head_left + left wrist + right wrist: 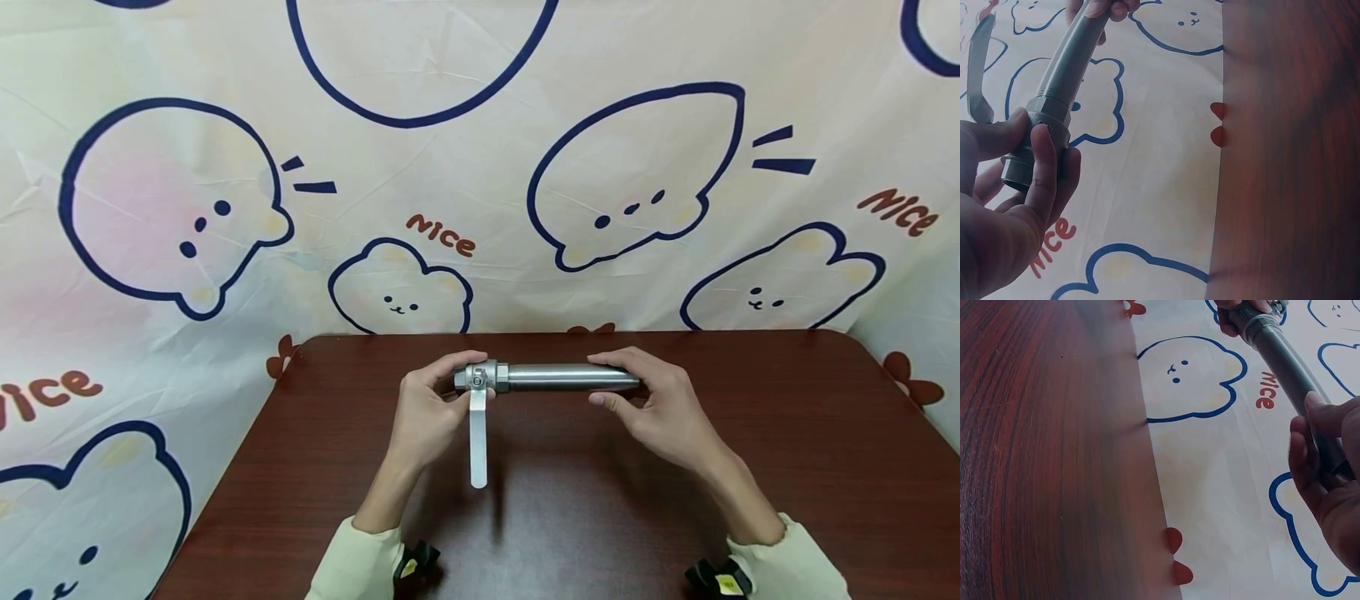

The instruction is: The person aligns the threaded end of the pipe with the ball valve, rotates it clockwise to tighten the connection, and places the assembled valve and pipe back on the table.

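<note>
A metal ball valve with a flat lever handle is joined to a straight steel pipe, held level above the table. My left hand grips the valve body at the left end, with fingers over the top and the thumb below. The lever points down toward me. At the other end, my right hand pinches the pipe between thumb and fingers. From the left wrist view, fingers wrap the valve around its hexagonal end. In the right wrist view, the pipe's far end lies within the right hand's grasp.
The dark brown wooden table spreads beneath both hands. Behind its far edge hangs a pale cloth printed with blue-outlined cartoon animals and red lettering. Black straps with yellow labels sit at both sleeve cuffs.
</note>
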The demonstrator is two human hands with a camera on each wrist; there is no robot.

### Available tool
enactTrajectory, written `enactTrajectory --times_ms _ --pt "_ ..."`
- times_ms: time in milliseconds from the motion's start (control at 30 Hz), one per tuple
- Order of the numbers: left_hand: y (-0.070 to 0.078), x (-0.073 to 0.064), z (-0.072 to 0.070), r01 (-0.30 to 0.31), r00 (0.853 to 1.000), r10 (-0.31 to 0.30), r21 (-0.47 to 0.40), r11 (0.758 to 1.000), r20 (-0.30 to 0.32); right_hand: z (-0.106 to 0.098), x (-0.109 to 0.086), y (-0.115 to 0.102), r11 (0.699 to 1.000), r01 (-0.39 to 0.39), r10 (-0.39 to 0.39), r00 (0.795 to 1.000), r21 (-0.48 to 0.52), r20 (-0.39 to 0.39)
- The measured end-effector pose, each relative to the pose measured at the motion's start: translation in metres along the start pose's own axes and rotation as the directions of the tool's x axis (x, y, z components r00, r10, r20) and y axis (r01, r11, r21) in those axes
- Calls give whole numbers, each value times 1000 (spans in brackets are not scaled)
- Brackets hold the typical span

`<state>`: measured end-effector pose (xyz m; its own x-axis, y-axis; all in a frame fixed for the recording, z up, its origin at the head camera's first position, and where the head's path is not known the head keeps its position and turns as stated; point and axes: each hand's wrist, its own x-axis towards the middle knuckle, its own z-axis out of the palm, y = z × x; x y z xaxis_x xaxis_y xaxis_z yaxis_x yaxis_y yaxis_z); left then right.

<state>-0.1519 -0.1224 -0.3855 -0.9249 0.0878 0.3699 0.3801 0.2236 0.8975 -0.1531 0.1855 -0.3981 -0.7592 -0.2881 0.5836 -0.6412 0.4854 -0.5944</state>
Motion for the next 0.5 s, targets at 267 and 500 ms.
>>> enactTrajectory --times_ms 267,500 --pt "2 0 0 18 1000 -18 -9 1000 1 0 0 -1 1000 8 -8 1000 14 -29" --pt "1 -1 0 20 1000 -20 -5 1000 -3 1 -1 -2 1000 10 -10 999 11 -41"
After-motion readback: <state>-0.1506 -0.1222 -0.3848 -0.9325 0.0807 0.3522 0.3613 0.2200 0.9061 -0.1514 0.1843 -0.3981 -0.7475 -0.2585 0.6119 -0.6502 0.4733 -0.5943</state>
